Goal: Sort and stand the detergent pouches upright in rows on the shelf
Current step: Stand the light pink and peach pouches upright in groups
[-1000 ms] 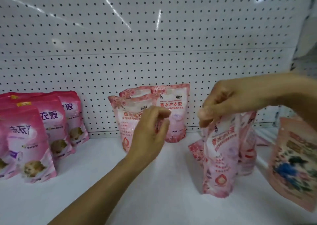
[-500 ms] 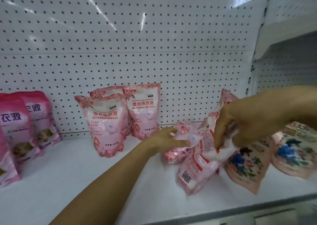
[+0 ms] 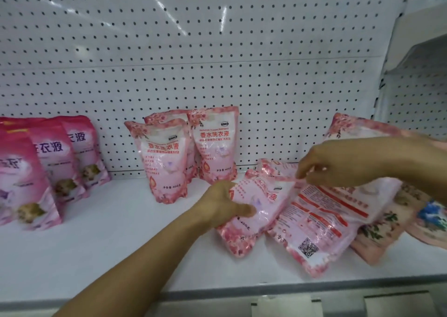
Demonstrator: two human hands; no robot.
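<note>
Your left hand (image 3: pixel 226 205) is gripping the lying pale pink pouch (image 3: pixel 256 208) by its bottom end to stand it w/ the upright ones (image 3: pixel 167 159) behind, while your right hand (image 3: pixel 338 164) is pinching its top edge.

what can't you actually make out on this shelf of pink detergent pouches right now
- Third light pink floral pouch, head view: hidden behind the two front standing ones, only its top shows.
- Peach flowered pouches, head view: blurred, partly under the tilted pink pouch with QR code and cut off at the right edge.
- Right hand: fingertips blurred, grip unclear.
- Magenta pouches: cut off at the left edge.
</note>
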